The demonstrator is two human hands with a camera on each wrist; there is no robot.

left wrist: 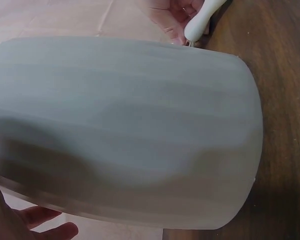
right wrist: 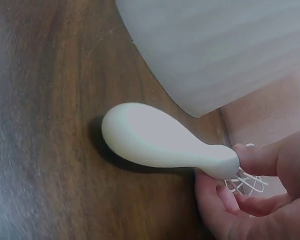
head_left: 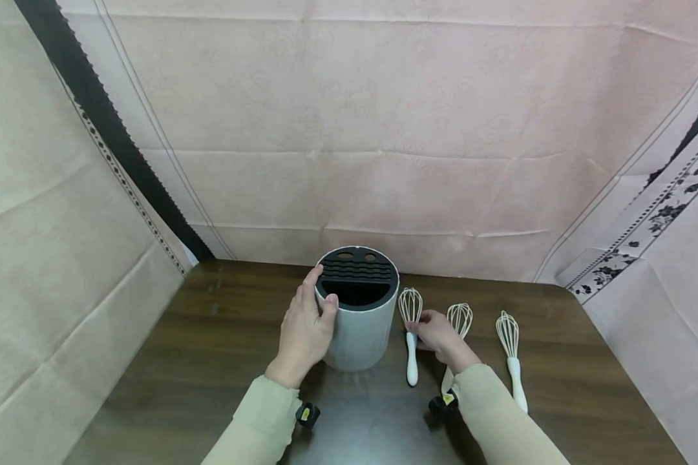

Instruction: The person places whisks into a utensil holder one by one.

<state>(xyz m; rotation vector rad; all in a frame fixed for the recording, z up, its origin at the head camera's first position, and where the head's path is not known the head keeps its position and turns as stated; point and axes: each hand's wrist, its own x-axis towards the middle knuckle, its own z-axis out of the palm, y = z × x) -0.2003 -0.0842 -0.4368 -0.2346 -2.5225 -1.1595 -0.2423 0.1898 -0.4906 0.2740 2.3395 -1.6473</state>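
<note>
A white ribbed utensil holder (head_left: pixel 357 342) with a dark slotted lid (head_left: pixel 357 268) stands upright on the table. My left hand (head_left: pixel 305 329) holds its left side, thumb on the front and fingers reaching round toward the back rim. Just right of the holder is a white whisk (head_left: pixel 412 355), its handle pointing toward me. My right hand (head_left: pixel 436 332) pinches this whisk where handle meets wires. In the right wrist view, its rounded handle (right wrist: pixel 145 135) lies close over the wood, thumb and fingers at the neck.
A second whisk (head_left: pixel 459 316) lies partly hidden under my right hand and forearm. Farther right lies a third whisk (head_left: pixel 512 355). The brown wooden table (head_left: pixel 227 361) ends against hanging pale cloth (head_left: pixel 384 129) at the back.
</note>
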